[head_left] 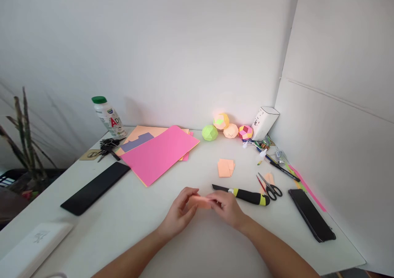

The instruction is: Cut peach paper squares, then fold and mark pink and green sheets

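My left hand (180, 212) and my right hand (226, 208) meet over the white table (129, 212), both pinching a small peach-coloured piece of folded paper (201, 201) between their fingertips. Just behind my right hand lies a black utility knife (243, 194) with yellow bands. A folded peach paper square (225, 167) rests farther back on the table.
Pink and peach paper sheets (160, 153) lie at back left, with keys (106, 146) and a green-capped bottle (108, 116). Several paper balls (229, 128) and a white box (264, 123) stand by the wall. Scissors (271, 187), pens (278, 165) and two phones (310, 214) (95, 187) lie around.
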`<move>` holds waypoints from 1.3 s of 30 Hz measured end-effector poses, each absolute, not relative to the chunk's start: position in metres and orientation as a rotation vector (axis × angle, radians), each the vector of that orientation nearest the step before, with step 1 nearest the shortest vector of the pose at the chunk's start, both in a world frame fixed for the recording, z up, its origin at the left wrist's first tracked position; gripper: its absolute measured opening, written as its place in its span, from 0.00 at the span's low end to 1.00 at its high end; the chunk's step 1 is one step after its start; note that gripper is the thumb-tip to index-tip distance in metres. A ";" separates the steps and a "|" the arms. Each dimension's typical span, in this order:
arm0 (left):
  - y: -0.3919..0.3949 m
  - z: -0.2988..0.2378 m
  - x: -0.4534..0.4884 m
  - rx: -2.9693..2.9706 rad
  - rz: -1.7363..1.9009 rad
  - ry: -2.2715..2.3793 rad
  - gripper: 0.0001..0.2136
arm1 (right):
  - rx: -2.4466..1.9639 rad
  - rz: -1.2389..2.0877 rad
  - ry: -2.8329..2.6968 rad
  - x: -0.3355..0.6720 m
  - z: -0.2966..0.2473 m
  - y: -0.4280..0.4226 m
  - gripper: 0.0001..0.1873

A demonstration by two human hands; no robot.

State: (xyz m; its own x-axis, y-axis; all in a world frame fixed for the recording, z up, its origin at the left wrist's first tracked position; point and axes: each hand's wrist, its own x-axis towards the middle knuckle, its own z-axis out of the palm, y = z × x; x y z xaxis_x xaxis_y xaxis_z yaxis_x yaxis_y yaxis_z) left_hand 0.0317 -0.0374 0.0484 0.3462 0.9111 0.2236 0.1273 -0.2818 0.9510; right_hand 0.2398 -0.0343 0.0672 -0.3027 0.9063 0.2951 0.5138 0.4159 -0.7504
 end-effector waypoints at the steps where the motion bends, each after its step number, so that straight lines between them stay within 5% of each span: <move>1: -0.037 0.047 0.031 1.661 1.059 0.984 0.14 | -1.298 0.664 -1.884 0.250 0.070 -0.026 0.12; 6: -0.032 0.039 0.030 1.647 1.065 1.142 0.13 | -1.848 0.377 -1.449 0.328 0.082 0.030 0.22; 13: -0.027 0.041 0.030 1.766 1.016 1.122 0.10 | -2.247 0.183 -1.469 0.357 0.094 0.043 0.11; 23: -0.026 0.045 0.031 1.827 1.099 1.143 0.08 | -1.985 0.357 -2.308 0.264 0.099 0.066 0.19; 33: -0.015 0.039 0.020 1.749 1.376 1.506 0.10 | -1.736 0.363 -2.550 0.161 0.086 0.036 0.13; 39: -0.005 0.030 0.013 2.048 1.257 1.438 0.12 | -1.548 0.262 -2.499 0.179 0.092 0.020 0.21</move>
